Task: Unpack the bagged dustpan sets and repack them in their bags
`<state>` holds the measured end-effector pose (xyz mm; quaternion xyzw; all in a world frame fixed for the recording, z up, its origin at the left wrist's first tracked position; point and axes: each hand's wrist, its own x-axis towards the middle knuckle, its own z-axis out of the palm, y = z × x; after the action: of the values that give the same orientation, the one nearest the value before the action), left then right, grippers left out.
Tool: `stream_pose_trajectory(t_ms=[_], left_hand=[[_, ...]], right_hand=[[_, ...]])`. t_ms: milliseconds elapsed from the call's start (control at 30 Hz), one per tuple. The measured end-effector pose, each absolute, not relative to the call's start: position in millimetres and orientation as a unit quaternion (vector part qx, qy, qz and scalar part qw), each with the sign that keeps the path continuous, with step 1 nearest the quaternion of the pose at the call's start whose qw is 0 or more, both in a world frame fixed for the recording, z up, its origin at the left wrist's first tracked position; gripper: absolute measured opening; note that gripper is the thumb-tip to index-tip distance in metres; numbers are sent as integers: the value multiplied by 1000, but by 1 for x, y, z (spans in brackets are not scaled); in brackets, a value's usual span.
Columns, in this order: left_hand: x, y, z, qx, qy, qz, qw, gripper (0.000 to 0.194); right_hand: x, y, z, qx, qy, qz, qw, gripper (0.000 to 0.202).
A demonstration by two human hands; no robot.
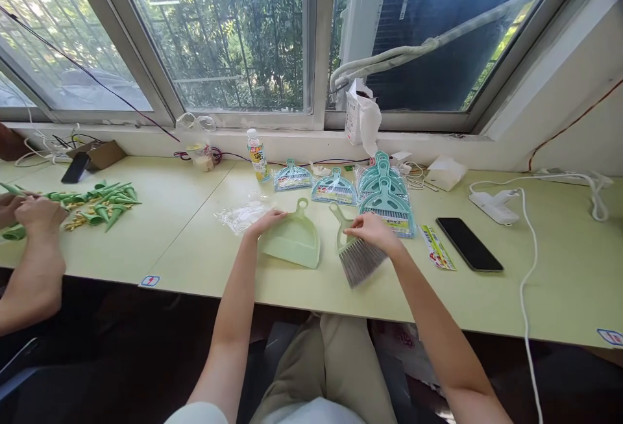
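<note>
- Dustpan [292,240]: pale green, lying near the front edge of the bench [555,281], handle pointing towards the window [243,34].
- Brush [361,260]: matching green handle, grey bristles, to the right of the dustpan and apart from it; handle slants up and left, bristles fan towards the front edge.
- Left hand [272,219]: fingers at the dustpan's upper left edge; how firmly they close on it cannot be told.
- Right hand [372,232]: fingers closed narrowly on the brush where handle meets head.
- Clear plastic film [243,216]: crumpled, just left of the left hand.
- Blue-green packaged sets: one single set [292,176] and another [334,189] behind the dustpan and brush; an overlapping group [387,206] behind the right hand.
- Printed strips [437,247]: right of that group, beside a black phone [470,244] lying flat.
- White adapter [495,206]: beyond the phone, among white cables.
- Bottle [257,154]: upright, yellow label, behind the film.
- Far left: a co-worker's hands [41,213] at green cone-shaped pieces [109,203]; their exact hold is unclear.
</note>
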<state>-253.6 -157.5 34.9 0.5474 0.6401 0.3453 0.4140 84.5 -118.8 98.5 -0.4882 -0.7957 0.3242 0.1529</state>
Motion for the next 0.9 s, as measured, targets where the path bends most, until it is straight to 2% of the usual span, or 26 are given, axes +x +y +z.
stream_pose_trajectory(t_ms=[67,200,300,433,500,567,633,733,833,900], left_hand=[[-251,-155,33,564,639,321,413,41],[-251,-151,28,589,657,292,368,41],[-253,-154,27,604,679,276,314,45],[-252,-158,31,624,663,286,299,43],[-251,-159,36,618,661,313,290,44],[-251,-160,41,592,685,347,244,46],[-254,-161,46,552,720,389,160,47],[-262,-166,50,476,755,450,39,49],[-272,-170,50,396,779,486,-11,51],[-277,-171,48,362,789,496,-16,50]], right_hand=[[86,-126,81,-542,-796,246,107,26],[70,-131,53,-589,-791,163,38,30],[59,-129,44,-605,-786,127,22,30],[56,-126,41,-604,-789,107,42,27],[60,-126,41,-600,-787,109,95,28],[67,-126,42,-604,-766,116,190,38],[76,-126,45,-618,-713,120,309,48],[97,-120,50,-655,-585,135,458,51],[119,-110,50,-675,-476,158,541,48],[132,-104,47,-674,-468,157,549,50]])
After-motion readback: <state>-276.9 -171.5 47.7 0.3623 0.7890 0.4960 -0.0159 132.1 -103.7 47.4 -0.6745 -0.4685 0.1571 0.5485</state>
